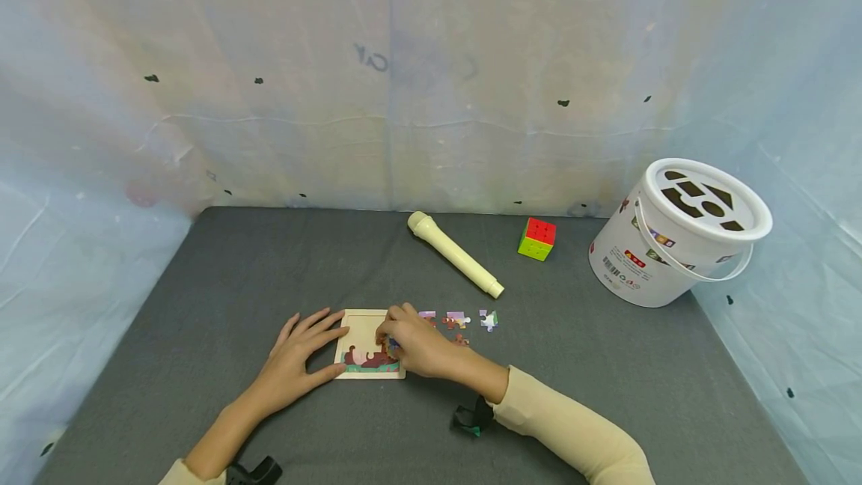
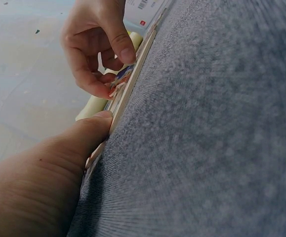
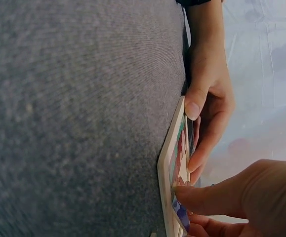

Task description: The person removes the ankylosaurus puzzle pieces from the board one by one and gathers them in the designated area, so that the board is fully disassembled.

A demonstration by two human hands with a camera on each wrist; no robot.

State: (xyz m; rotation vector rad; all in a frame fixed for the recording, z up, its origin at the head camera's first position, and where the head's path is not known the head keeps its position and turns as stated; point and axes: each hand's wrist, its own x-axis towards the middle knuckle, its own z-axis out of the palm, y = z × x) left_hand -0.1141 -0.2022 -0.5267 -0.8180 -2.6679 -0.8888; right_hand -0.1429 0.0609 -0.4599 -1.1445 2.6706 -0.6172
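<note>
A wooden jigsaw puzzle tray (image 1: 361,322) lies flat on the grey cloth, its lower part filled with brown, pink and green pieces. My left hand (image 1: 293,362) rests at the tray's left side, fingers spread, with thumb and fingertips on its edge. Over the tray's right side, my right hand (image 1: 423,343) pinches a puzzle piece (image 3: 181,213) with blue-purple on it between thumb and fingers. That piece is tilted against the tray near its right rim in the right wrist view. Several loose puzzle pieces (image 1: 456,319) lie to the right of the tray, partly behind the right hand.
Behind the tray lies a cream microphone-shaped stick (image 1: 458,254). A red and green puzzle cube (image 1: 536,239) sits farther right. At the table's right edge stands a white bucket (image 1: 629,257) with shaped holes in its lid. Plastic sheeting (image 1: 431,81) hangs around the table.
</note>
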